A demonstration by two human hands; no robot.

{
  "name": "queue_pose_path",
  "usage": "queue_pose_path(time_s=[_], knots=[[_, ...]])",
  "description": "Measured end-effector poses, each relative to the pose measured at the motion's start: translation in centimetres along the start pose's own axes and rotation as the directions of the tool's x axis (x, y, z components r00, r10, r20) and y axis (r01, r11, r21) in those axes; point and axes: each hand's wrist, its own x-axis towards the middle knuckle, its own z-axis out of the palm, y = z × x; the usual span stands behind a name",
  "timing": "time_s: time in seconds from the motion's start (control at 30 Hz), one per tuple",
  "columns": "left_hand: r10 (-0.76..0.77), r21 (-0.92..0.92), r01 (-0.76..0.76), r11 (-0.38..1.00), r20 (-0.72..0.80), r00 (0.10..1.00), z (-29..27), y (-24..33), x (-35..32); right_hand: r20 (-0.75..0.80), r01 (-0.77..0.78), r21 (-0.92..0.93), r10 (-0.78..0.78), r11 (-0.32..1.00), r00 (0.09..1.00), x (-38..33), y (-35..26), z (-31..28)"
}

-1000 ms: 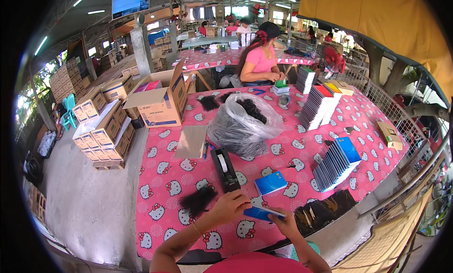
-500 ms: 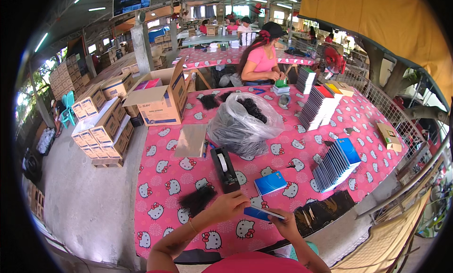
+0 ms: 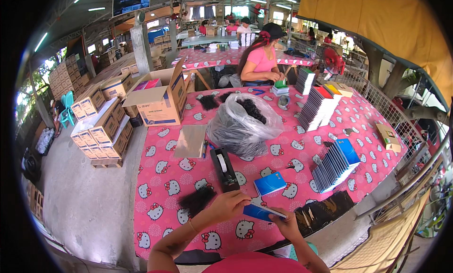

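Note:
A small blue notebook [image 3: 260, 212] is tilted over the near edge of the table, gripped at its right end by my right hand [image 3: 286, 224]. At its upper left corner, my left hand [image 3: 228, 205] has thumb and fingers pinched together; what lies between the fingertips is too small to make out. Just beyond my left hand stands a black tape dispenser [image 3: 224, 169] with a white roll. A second blue notebook [image 3: 270, 183] lies flat past the held one. Left of my left wrist rests a bundle of thin black strands [image 3: 196, 201].
A clear plastic bag [image 3: 238, 131] of black strands fills the table's middle. Stacked blue notebooks [image 3: 336, 165] stand at right, with a dark worn board [image 3: 323, 210] nearer me. An open carton [image 3: 163, 103] is at far left; a co-worker [image 3: 262, 60] handles green notebooks [image 3: 280, 85] opposite.
The held notebook has tilted slightly, showing a bit more of its blue cover. Both hands stay at nearly the same places.

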Motion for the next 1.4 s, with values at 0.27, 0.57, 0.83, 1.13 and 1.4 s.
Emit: queue_pose_path(time_s=[0.27, 0.57, 0.83, 1.13, 1.4], knots=[[0.049, 0.083, -0.053, 0.995, 0.052, 0.997, -0.5, -0.2, 0.4, 0.006, -0.021, 0.020, 0.021, 1.000, 1.000, 0.0, -0.4, -0.4], [0.003, 0.081, -0.011, 0.997, 0.103, 0.995, 0.0, -0.2, 0.7, -0.005, 0.028, 0.053, -0.028, 0.998, 1.000, 0.1, 0.0, -0.2], [0.051, 0.703, 0.009, 0.711, -0.065, 0.997, 4.6, 3.2, -1.6, -0.215, -0.029, 0.229, 0.079, 0.973, 0.973, -0.1, -2.2, 2.2], [0.039, 0.580, -0.043, 0.814, 0.019, 0.999, 7.1, 2.9, -4.0, -0.167, -0.029, 0.271, 0.077, 0.962, 0.983, 0.4, -1.9, 2.3], [0.020, 0.646, -0.020, 0.763, 0.008, 1.000, 4.3, 5.4, -0.4, -0.142, -0.043, 0.330, 0.094, 0.943, 0.985, -0.5, -2.5, 2.7]])
